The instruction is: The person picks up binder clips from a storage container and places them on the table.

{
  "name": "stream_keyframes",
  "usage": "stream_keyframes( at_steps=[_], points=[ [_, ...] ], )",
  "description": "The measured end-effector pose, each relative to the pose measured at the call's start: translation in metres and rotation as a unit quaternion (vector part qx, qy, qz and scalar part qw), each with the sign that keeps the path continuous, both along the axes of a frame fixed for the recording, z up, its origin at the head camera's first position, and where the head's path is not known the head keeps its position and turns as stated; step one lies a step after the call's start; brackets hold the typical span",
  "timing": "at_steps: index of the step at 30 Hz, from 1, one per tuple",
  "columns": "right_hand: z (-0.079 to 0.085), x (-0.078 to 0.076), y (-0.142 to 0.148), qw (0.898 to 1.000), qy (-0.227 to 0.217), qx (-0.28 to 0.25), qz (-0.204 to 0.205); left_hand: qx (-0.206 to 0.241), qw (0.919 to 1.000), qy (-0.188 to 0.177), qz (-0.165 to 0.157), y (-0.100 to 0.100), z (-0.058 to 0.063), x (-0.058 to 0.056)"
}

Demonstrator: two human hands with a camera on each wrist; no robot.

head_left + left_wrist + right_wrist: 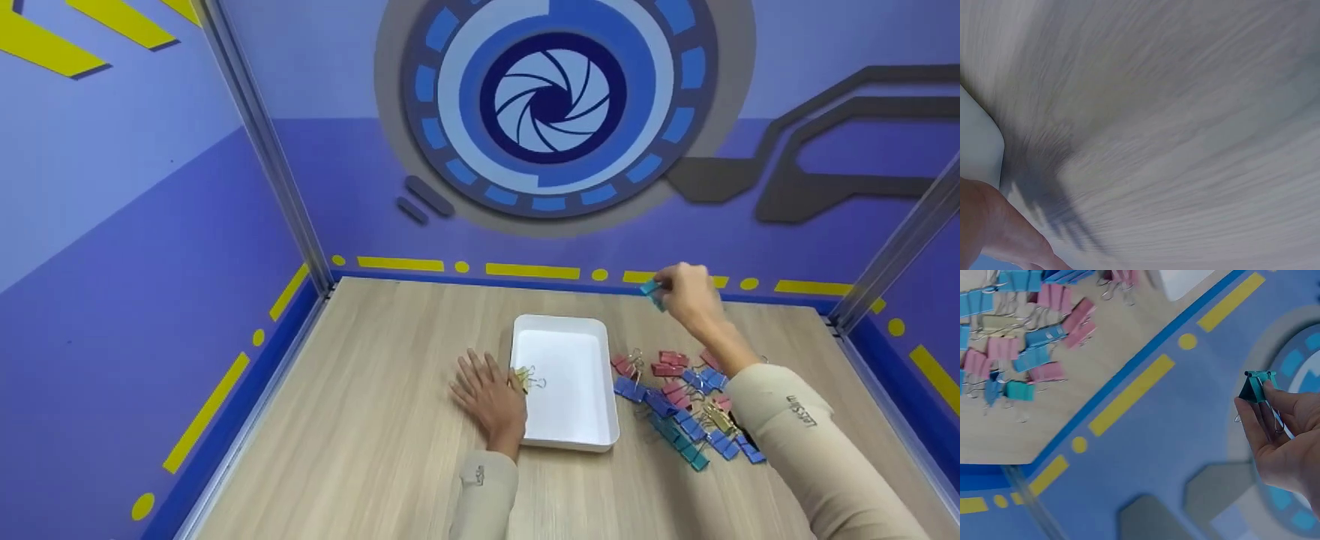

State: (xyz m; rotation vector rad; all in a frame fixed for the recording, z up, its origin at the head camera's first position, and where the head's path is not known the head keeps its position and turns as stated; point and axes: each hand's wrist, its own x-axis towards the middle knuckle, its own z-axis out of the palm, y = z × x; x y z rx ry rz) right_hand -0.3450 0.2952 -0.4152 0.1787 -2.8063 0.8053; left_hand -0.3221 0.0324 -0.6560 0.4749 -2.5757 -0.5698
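My right hand is raised over the far side of the table and pinches a teal binder clip between thumb and fingers. At the left wall of a white tray rests my left hand, its fingers spread and fairly straight. Inside the tray, by that left wall, lies a yellow binder clip with its wire handles out. To the right of the tray a pile of binder clips in blue, pink, teal and yellow is spread; my right forearm covers part of it.
The wooden table is bounded by blue panels at the back and both sides. Metal posts stand at the corners. In the left wrist view, mostly table surface shows, with the tray's corner at the edge.
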Motion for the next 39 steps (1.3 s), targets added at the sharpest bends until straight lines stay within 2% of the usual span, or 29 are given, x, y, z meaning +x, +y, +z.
stream_keyframes(
  at_steps=[3, 7, 12, 17, 23, 27, 33, 39],
  points=[
    [-0.018, 0.000, 0.014, 1.000, -0.012, 0.002, -0.029, -0.007, 1.0000, -0.005, 0.003, 0.000, -0.001, 0.001],
    [-0.052, 0.005, 0.026, 0.997, -0.056, 0.003, -0.055, -0.010, 0.9999, -0.008, 0.005, 0.000, -0.001, 0.001],
    [-0.095, 0.010, 0.025, 0.992, -0.116, 0.003, -0.056, -0.014, 0.9998, -0.008, 0.010, -0.002, 0.001, 0.000],
    [-0.128, 0.014, 0.020, 0.989, -0.135, 0.013, -0.061, -0.003, 0.9999, -0.014, 0.006, 0.000, 0.001, 0.000],
    [-0.144, 0.011, 0.017, 0.990, -0.129, 0.026, -0.055, -0.003, 0.9998, -0.015, 0.013, 0.001, 0.001, -0.001],
    [-0.151, 0.011, 0.016, 0.991, -0.110, 0.070, -0.044, -0.011, 0.9996, -0.021, 0.016, 0.001, 0.002, -0.001],
    [-0.164, 0.013, 0.014, 0.987, -0.056, 0.147, -0.032, -0.029, 0.9989, -0.029, 0.021, 0.001, 0.003, 0.000],
    [-0.169, 0.014, 0.012, 0.988, -0.071, 0.137, -0.018, -0.029, 0.9987, -0.036, 0.022, -0.001, 0.003, 0.000]
  ],
)
